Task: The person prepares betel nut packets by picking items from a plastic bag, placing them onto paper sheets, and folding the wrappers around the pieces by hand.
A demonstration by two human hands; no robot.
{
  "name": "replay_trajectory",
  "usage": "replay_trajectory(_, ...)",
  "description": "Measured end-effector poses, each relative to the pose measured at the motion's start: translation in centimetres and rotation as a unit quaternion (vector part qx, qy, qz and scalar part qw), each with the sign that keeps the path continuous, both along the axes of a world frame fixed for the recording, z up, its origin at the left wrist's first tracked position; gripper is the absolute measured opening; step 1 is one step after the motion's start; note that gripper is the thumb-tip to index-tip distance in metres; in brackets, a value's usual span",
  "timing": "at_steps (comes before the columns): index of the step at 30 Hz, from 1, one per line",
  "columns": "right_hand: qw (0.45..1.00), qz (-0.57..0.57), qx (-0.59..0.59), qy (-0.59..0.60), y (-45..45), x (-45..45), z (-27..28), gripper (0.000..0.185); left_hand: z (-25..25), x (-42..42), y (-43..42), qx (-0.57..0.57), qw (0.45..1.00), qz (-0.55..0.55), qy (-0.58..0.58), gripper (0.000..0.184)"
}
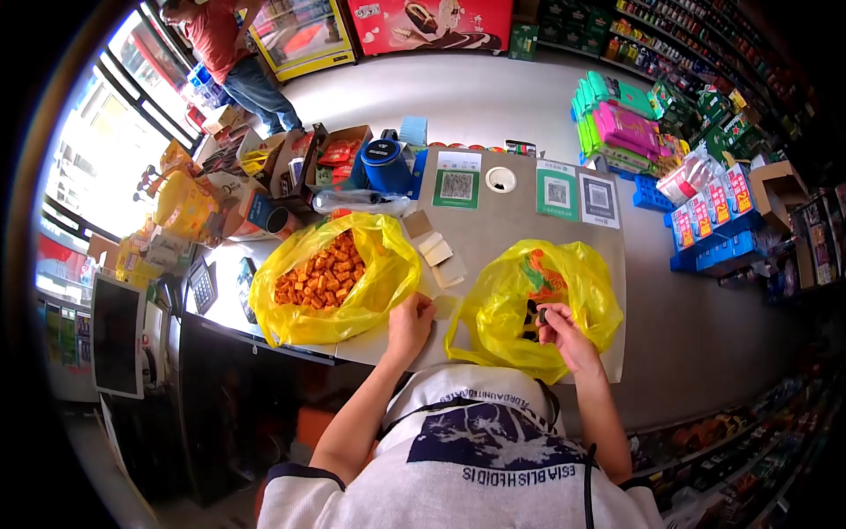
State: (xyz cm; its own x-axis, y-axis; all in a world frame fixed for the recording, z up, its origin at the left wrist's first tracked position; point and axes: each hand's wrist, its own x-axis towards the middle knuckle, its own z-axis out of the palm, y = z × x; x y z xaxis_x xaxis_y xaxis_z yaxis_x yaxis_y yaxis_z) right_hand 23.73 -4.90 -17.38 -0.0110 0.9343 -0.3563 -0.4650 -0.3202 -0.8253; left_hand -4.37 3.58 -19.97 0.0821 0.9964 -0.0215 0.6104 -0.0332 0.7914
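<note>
My left hand (411,328) is by the counter's near edge, against the side of a yellow plastic bag (392,256). Its fingers are curled together; what they hold, if anything, is hidden. Inside that open bag lies a heap of small orange-brown cube-shaped pieces (322,275). Over a second yellow plastic bag (586,286), my right hand (568,337) pinches a small dark piece (541,316). Within this bag are more dark pieces and a red, orange and green printed packet (544,271), partly covered by the yellow film.
Pale card pieces (435,249) lie between the bags. Behind them are QR code signs (456,187), a round hole (500,180) and a blue canister (385,163). A calculator (202,286) and monitor (118,335) stand left. Another person (233,62) is at the far left.
</note>
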Motion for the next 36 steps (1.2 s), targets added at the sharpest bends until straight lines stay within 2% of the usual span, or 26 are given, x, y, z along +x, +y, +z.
replay_trajectory(6,0.995,-0.024,-0.012,0.096,-0.4,-1.2,2.2,0.021,1.8,0.0,-0.9,-0.029,0.999,0.035,-0.030,0.016)
replay_trajectory(10,0.996,-0.011,0.004,0.091,-0.8,-1.9,3.4,0.016,3.5,0.2,-1.7,-0.042,0.987,0.072,-0.135,0.010)
replay_trajectory(13,0.997,-0.017,0.069,0.036,-1.1,-3.0,5.3,0.015,5.7,0.2,-2.3,-0.050,0.963,0.058,-0.259,0.010)
replay_trajectory(20,0.983,-0.008,0.176,-0.058,-0.4,-5.5,9.7,0.016,12.0,3.0,-3.4,-0.175,0.903,-0.060,-0.388,0.011)
replay_trajectory(24,0.989,0.024,0.147,-0.005,-0.2,-6.1,11.6,0.021,11.8,3.7,-3.7,-0.182,0.907,-0.073,-0.372,0.015)
replay_trajectory(27,0.977,0.012,0.159,-0.142,-0.5,-6.7,12.6,0.019,12.5,4.0,-3.8,-0.188,0.906,-0.083,-0.369,0.018)
replay_trajectory(28,0.949,0.010,0.197,-0.245,-0.6,-6.9,12.8,0.020,12.9,4.0,-3.9,-0.194,0.904,-0.093,-0.370,0.019)
replay_trajectory(30,0.858,0.008,0.267,-0.440,-0.6,-7.2,13.1,0.022,13.9,3.9,-3.9,-0.206,0.899,-0.114,-0.370,0.020)
replay_trajectory(31,0.854,0.006,0.282,-0.437,-0.7,-7.3,13.0,0.025,14.2,3.8,-3.8,-0.221,0.897,-0.124,-0.362,0.021)
replay_trajectory(34,0.738,0.017,0.406,-0.538,0.2,-7.2,13.8,0.025,14.7,3.4,-3.3,-0.245,0.896,-0.155,-0.337,0.023)
replay_trajectory(36,0.726,0.010,0.398,-0.560,0.3,-7.3,13.6,0.026,14.8,3.3,-3.1,-0.238,0.899,-0.177,-0.321,0.024)
